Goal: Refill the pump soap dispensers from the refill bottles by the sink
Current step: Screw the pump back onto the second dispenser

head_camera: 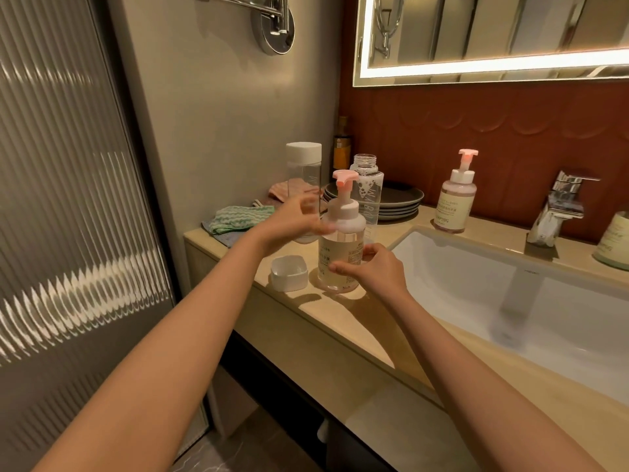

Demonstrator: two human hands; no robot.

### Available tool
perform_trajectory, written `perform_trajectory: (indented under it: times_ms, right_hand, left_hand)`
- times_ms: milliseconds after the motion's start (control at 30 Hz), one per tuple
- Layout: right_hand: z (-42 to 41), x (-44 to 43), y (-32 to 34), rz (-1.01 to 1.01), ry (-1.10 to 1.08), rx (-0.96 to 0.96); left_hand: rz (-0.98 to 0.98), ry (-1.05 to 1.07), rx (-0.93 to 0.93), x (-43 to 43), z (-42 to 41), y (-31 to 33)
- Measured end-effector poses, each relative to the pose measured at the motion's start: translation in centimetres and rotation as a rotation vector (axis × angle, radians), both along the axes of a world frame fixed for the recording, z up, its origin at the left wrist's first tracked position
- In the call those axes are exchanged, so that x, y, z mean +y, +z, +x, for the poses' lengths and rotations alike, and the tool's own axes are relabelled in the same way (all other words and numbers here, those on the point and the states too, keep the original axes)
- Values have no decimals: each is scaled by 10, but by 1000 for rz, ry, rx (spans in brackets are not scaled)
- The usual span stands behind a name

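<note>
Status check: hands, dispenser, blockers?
Right hand grips near dispenser, pump on, upright on counter. Left hand at its collar, blurred, grip unclear. Loose white cap beside base; uncapped refill bottle behind.

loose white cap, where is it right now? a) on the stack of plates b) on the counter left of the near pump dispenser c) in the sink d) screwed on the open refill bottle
b: the white cap lies open side up on the counter, just left of the near pump dispenser.
</note>
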State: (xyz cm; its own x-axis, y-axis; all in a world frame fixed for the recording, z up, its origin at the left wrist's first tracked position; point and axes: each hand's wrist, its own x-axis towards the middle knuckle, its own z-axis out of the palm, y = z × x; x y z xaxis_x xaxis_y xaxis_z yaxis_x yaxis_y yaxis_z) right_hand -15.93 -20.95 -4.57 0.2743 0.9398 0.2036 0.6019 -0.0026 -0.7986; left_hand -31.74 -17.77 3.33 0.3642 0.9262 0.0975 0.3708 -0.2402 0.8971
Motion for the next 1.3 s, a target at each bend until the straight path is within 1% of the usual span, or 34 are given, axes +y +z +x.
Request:
perform_trajectory:
  times_ms: [133,233,300,367,500,600,733,867,1100,1300]
  right_hand:
    - [3,-2,9,-70,120,29]
    - [4,-3,9,-100,170,-49]
    - [5,-6,7,-65,147,-76]
    - [4,-11,5,-18,106,-65]
    - [-1,-22,1,59,-9,-127]
    - [-2,-33,-1,92,-93,-152]
    - [13,-45,4,108,-164,-140]
    - [43,-56,15,130,-216,-142]
    - [101,-59,25,176,-348,-12]
    - [154,-40,32,143,-366,122]
  left_hand:
    - [-93,108,73,-18,-11,-22]
    - [-105,83,112,-29,2,-31]
    - [-57,85,139,-33,11,-38]
    - [-14,130,120,-39,20,-48]
    - [31,212,0,-49,35,-68]
    - [97,285,25,-53,43,-68]
    - [129,308,60,-59,60,-64]
    - [101,256,14,-59,89,-58]
    - [105,135,-9,-47,155,-36]
    - [137,112,-24,-26,210,-29]
